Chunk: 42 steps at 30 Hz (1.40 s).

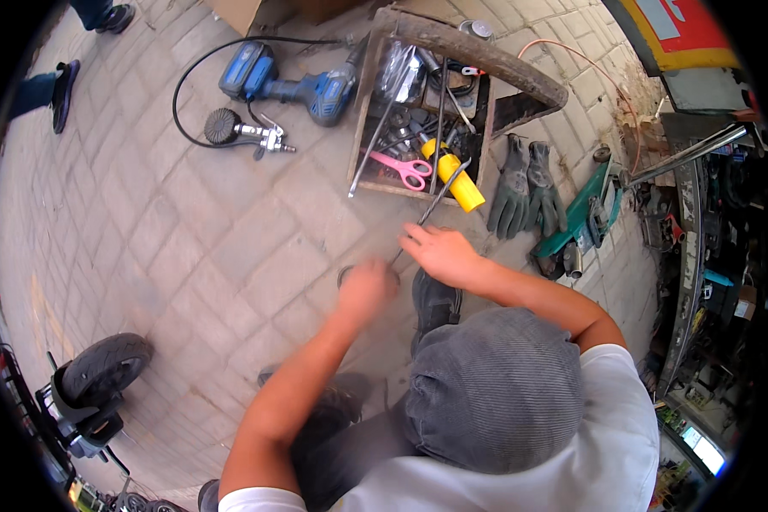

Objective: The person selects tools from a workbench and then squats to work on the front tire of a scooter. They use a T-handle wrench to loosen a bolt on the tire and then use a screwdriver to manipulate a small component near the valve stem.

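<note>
My right hand [439, 256] is closed around a long, dark metal rod [435, 205], its upper end over the near rim of a wooden toolbox [541, 82]. My left hand [369, 283], smeared by motion, is near the rod's lower end, beside a dark round object [345, 276] that it partly hides; its grip is unclear. The box holds mixed metal tools, pink scissors [415, 177] and a yellow cylinder [466, 189]. My dark shoe [435, 303] is under my right hand. A grey corduroy cap [495, 388] fills the lower middle of the view.
A blue power tool [324, 94] and hosed gauge [277, 141] lie left of the box. Grey-green gloves [512, 192] and a green object [576, 218] lie right. A cluttered metal rack [691, 247] lines the right, a wheel [102, 371] the lower left. Another person's feet [60, 98] show top left.
</note>
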### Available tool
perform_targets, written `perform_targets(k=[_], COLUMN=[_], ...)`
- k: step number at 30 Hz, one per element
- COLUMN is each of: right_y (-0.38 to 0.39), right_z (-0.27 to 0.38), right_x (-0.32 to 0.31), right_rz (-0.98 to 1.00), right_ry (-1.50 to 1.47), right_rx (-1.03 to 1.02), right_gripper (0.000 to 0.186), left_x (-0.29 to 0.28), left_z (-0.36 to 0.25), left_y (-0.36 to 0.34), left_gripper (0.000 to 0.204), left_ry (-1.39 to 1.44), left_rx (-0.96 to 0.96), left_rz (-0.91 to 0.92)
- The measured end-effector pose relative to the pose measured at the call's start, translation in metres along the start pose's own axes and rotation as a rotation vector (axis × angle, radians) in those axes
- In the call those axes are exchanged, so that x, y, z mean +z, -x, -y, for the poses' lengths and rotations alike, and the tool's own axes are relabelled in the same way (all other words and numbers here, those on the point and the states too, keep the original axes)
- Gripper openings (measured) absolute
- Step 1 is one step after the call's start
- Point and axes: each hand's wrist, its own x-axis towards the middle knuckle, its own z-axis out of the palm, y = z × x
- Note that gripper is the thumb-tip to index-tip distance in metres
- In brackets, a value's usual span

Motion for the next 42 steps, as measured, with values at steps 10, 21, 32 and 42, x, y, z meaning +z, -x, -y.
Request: perform_targets(k=[10, 21, 32, 42], right_y=[-0.051, -0.111, -0.131, -0.158], right_z=[-0.039, -0.106, -0.060, -0.083], right_x=[-0.059, -0.079, -0.064, -0.019], right_rz=[-0.323, -0.497, -0.554, -0.482], right_ry=[-0.296, 0.079, -1.110, -0.976], right_rx=[-0.200, 0.686, 0.584, 0.472], right_gripper=[0.029, 0.057, 0.029, 0.036], left_x=[-0.005, -0.107, -0.096, -0.089], left_z=[0.003, -0.038, -0.034, -0.031], left_y=[0.021, -0.070, -0.074, -0.072], left_gripper=[0.030, 0.031, 0.034, 0.049], left_ry=[0.681, 0.454, 0.436, 0.176], left_rx=[-0.025, -0.197, -0.017, 0.134], left_rz=[0.082, -0.501, -0.751, -0.662])
